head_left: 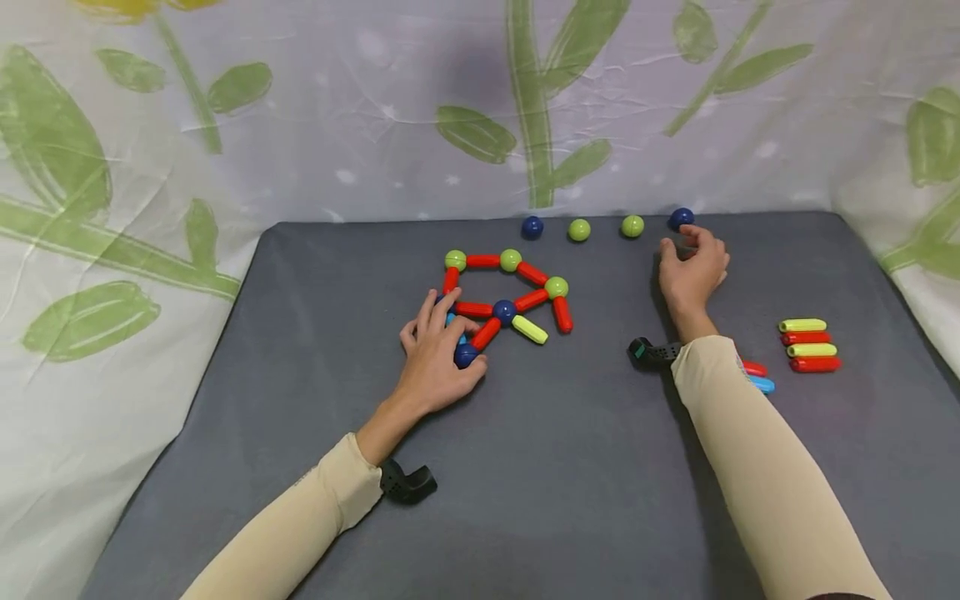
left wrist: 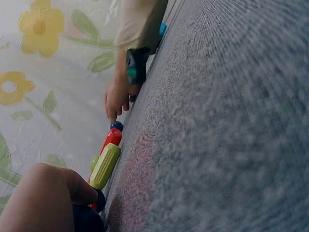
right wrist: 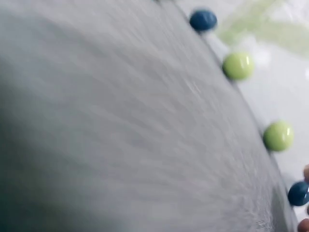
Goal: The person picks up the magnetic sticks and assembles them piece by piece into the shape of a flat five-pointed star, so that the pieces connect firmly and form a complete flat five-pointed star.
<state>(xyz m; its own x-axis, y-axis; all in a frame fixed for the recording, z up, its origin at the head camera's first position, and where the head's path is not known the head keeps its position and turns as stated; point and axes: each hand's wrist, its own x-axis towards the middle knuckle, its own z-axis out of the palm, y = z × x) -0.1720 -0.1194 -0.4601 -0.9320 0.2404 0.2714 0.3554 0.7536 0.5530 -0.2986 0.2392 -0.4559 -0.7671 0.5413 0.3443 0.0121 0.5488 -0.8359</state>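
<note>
On the dark table lies a construction of red magnetic rods (head_left: 474,309) and green and blue balls. My left hand (head_left: 435,354) rests over its left side, fingers spread, partly hiding a blue rod (head_left: 453,320). Its thumb lies beside a dark blue ball (head_left: 466,356) at the near corner. A yellow-green rod (head_left: 530,329) sticks out from the central blue ball (head_left: 505,312). At the back edge my right hand (head_left: 693,271) reaches to a dark blue ball (head_left: 681,218), its fingertips right at it. In the right wrist view, fingertips (right wrist: 303,225) appear on either side of that ball (right wrist: 299,194).
Along the back edge stand another blue ball (head_left: 532,227) and two green balls (head_left: 579,230). A stack of red and yellow-green rods (head_left: 813,351) lies at the right. Red and blue rods (head_left: 761,384) show partly beneath the right sleeve. A patterned cloth (head_left: 360,108) hangs behind.
</note>
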